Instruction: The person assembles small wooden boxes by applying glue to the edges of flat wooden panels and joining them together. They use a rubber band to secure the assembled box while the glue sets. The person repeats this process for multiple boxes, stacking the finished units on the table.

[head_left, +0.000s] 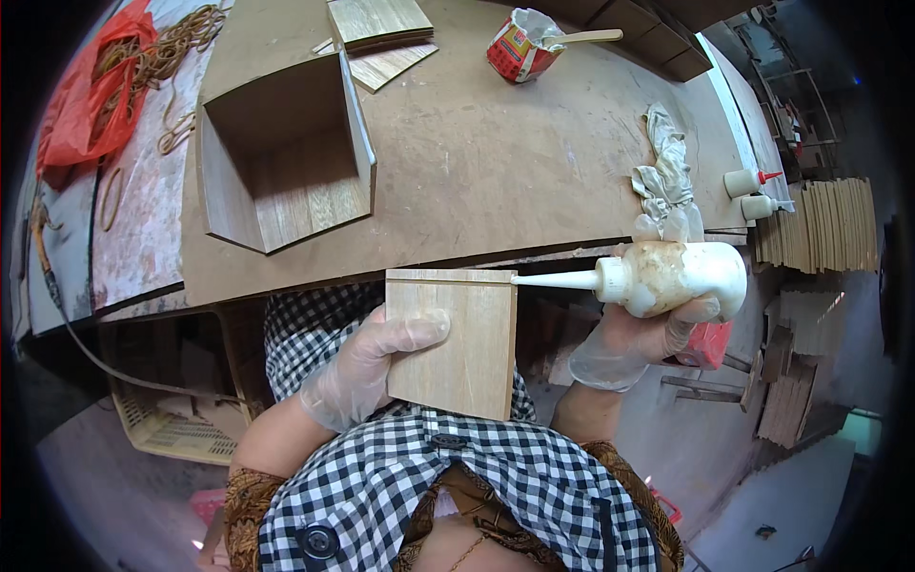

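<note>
From my remote view, the left hand (360,367) clamps the wooden panel (457,348) before the checked garment (400,486), presumably for steadiness, while the right hand (624,351) grips the white bottle (703,276) sideways, apparently aligning its nozzle (562,280) with the panel's groove (448,282)

Room opens between box (227,181) and cloth (667,176), with the bottle (701,272) obstructing near right.
</note>
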A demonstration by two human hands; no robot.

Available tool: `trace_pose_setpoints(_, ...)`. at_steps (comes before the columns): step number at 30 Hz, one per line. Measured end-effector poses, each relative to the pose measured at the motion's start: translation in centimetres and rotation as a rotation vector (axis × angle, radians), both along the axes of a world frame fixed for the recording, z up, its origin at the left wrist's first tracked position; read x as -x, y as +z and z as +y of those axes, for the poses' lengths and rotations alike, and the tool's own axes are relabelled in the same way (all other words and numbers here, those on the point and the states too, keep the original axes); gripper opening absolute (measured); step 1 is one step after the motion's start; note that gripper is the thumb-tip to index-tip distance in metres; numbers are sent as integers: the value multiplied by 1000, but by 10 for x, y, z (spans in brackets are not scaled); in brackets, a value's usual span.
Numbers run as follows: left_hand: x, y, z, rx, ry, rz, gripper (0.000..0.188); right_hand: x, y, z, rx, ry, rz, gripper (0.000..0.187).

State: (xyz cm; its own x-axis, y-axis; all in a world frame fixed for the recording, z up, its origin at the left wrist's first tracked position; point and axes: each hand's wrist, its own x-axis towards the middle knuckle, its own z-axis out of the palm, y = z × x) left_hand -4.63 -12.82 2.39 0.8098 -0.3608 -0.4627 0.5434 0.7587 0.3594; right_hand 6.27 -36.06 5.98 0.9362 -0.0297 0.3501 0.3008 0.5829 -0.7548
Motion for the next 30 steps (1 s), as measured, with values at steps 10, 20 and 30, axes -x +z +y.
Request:
trace_pose_setpoints(10,1,-7,0,2,0,-27,65,-3,-3,1,-78,91,-35,71)
trace_pose_setpoints(20,0,-1,2,17,21,-57,65,-4,-8,-2,-202,193,-5,81)
trace_pose_setpoints(30,-1,0,4,15,-4,-70,69,-3,-6,0,-41,-56,62,88)
